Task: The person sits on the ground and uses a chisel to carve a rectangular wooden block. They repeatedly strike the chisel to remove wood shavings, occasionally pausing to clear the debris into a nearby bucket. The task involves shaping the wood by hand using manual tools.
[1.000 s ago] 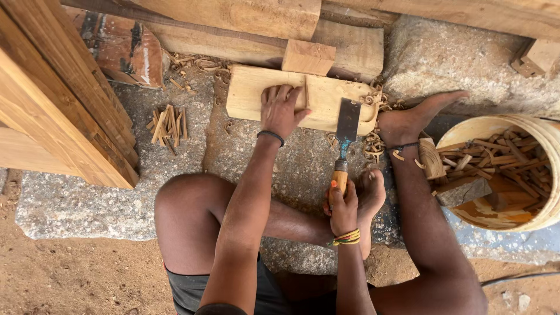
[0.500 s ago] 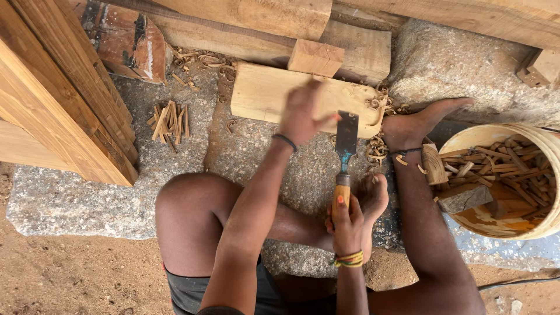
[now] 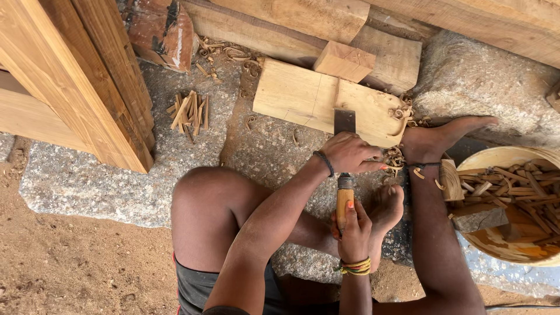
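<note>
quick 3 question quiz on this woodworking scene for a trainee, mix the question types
1. True or false: the right hand grips the chisel by its wooden handle.
2. Where does the left hand rest? A) on the blade near the plank B) in the bucket C) on the knee
3. Fill in: the bucket holds short wooden ____.

Key: 1 true; 2 A; 3 sticks

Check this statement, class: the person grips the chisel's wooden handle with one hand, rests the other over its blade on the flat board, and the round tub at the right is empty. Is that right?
Not quite. In the head view the round tub holds wood offcuts. The rest stands: the right hand grips the chisel handle, the left hand covers the blade on the flat board.
</note>
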